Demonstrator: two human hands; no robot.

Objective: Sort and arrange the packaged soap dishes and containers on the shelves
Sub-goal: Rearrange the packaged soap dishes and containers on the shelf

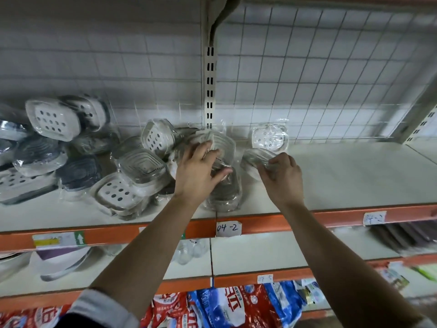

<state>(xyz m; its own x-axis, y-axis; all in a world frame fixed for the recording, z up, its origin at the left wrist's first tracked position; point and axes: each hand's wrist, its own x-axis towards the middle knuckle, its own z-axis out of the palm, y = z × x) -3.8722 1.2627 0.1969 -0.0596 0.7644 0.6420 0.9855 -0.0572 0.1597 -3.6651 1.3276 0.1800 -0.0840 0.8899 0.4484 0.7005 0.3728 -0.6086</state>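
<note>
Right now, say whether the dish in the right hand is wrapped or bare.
Wrapped: glossy clear film bunches around the dish the right hand grips.

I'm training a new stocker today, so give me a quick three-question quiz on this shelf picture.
1. True or false: the right hand holds a packaged clear dish.
2. What is written on the paper label on the orange shelf edge?
3. On which side of the left hand does the soap dish pile lie? A) left B) right C) on a lower shelf
Key: 1 true; 2 04-2; 3 A.
</note>
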